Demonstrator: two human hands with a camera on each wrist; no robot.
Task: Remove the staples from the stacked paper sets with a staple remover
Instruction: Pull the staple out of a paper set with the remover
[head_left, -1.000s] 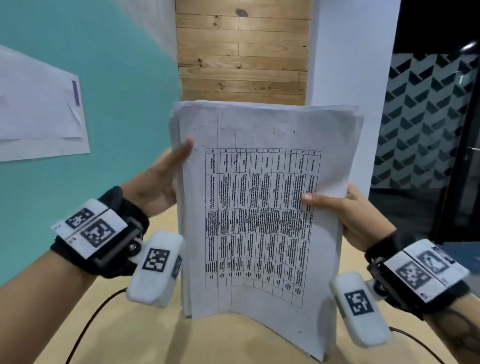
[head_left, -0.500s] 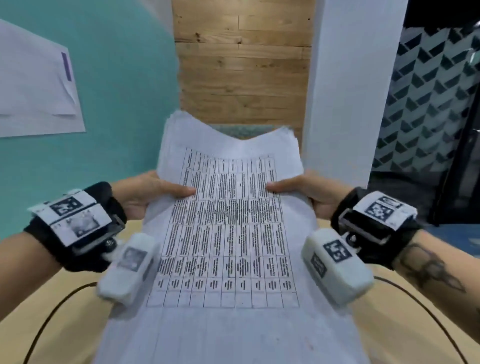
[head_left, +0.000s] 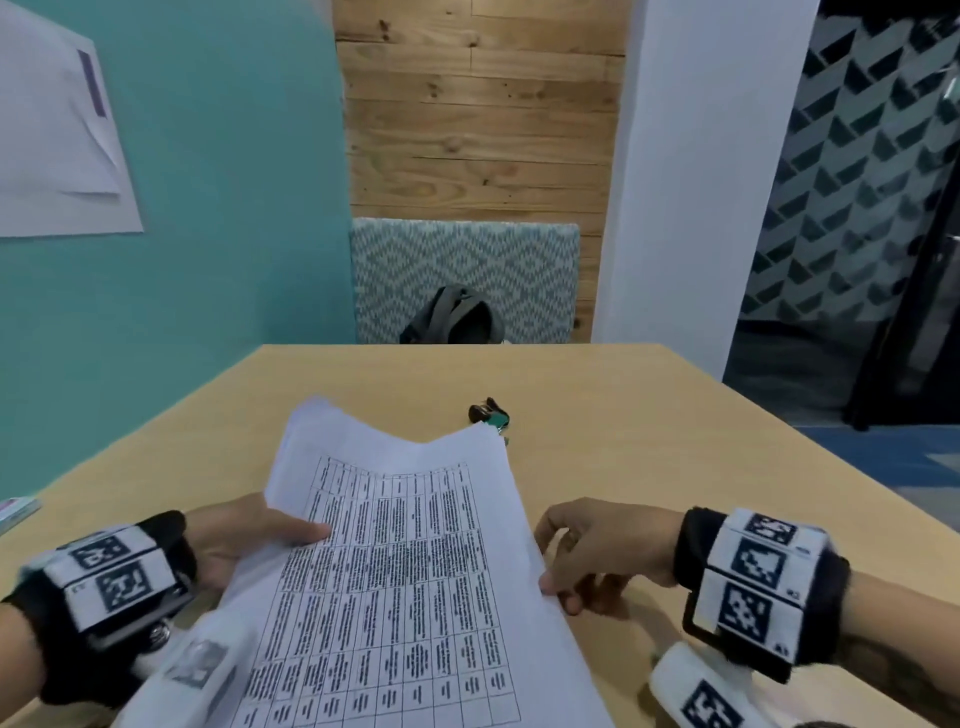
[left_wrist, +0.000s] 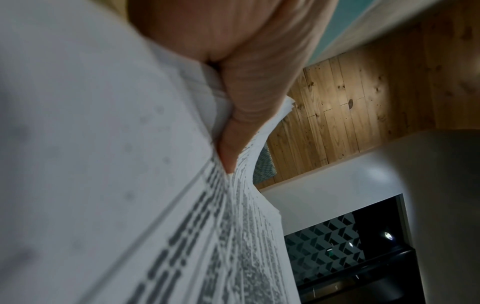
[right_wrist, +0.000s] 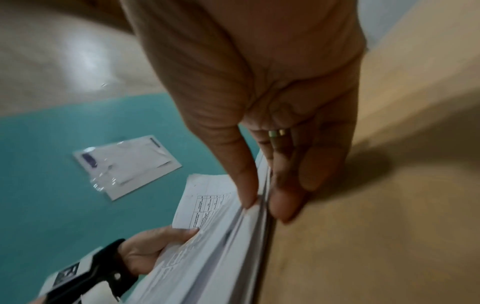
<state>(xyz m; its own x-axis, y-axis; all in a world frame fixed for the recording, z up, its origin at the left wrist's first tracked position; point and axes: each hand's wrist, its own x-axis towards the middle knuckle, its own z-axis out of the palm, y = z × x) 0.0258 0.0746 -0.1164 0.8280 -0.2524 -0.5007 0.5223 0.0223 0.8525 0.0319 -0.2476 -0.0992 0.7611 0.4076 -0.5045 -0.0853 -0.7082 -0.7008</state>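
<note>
A thick stack of white paper sets (head_left: 395, 571) with a printed table on top lies low over the wooden table (head_left: 649, 441), its far edge dipping in the middle. My left hand (head_left: 280, 530) grips the left edge, thumb on top, other fingers hidden beneath; in the left wrist view the thumb (left_wrist: 246, 102) presses on the fanned sheets (left_wrist: 103, 164). My right hand (head_left: 558, 577) holds the right edge; the right wrist view shows the stack's edge (right_wrist: 221, 236) between thumb and fingers (right_wrist: 285, 205). A small black and teal staple remover (head_left: 488, 415) lies just beyond the stack, untouched.
Behind the table stands a patterned chair (head_left: 467, 260) with a dark backpack (head_left: 452, 317) on it. A teal wall with a taped sheet (head_left: 57, 130) runs along the left. A flat object (head_left: 15, 512) lies at the table's left edge. A white pillar (head_left: 701, 182) rises at the back right.
The stack was upright in front of the camera; both hands have brought it down flat toward the table. The staple remover and chair have come into view behind it.
</note>
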